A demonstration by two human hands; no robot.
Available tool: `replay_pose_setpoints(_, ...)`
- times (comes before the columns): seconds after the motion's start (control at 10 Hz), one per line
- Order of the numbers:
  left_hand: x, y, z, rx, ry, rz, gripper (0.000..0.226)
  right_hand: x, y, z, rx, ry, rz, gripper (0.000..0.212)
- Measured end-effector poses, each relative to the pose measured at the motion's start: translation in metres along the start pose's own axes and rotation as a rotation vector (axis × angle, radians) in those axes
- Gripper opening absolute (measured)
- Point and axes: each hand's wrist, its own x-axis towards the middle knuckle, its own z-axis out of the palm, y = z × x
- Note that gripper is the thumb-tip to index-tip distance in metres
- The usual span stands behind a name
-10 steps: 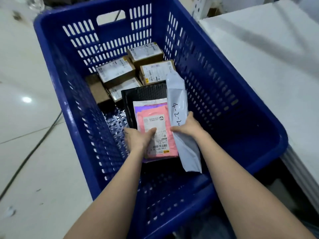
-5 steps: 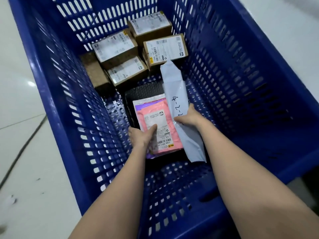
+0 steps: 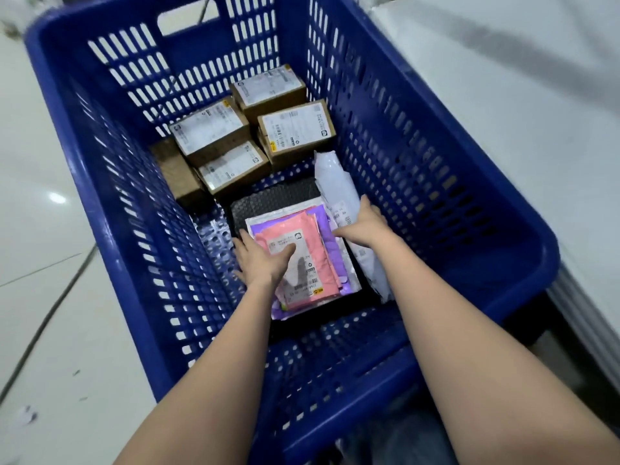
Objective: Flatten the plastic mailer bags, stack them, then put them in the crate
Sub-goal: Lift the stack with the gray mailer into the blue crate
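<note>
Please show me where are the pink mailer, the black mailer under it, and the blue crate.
pink mailer [image 3: 310, 260]: head view, on its pink surface right of the label.
black mailer [image 3: 278, 199]: head view, on its bare far part.
blue crate [image 3: 436, 182]: head view, on its right slotted wall.

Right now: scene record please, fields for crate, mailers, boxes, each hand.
crate: blue crate, slotted walls, on floor beside white surface
mailers: pink mailer atop purple and black ones on crate floor; white mailer along right side
boxes: cardboard boxes at far end, labels up
left hand: flat, resting on pink mailer
right hand: fingers straight on white mailer
</note>
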Motion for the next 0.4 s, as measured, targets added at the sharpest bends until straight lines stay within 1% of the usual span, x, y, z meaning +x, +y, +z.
replay_pose_setpoints(0.2, -0.038, 0.074, -0.024, -0.016, 0.017, 0.213, 0.102, -0.057, -0.018, -0.069, 0.052, 0.057, -0.081, 0.083)
replay_pose_setpoints(0.3, -0.064, 0.108, -0.039, -0.037, 0.007, 0.295, 0.100, -0.094, -0.023, -0.109, 0.085, 0.111, -0.145, 0.073)
replay_pose_setpoints(0.4, -0.097, 0.139, -0.057, -0.059, 0.038, 0.395, 0.099, -0.139, -0.029, -0.148, 0.110, 0.196, -0.202, 0.066)
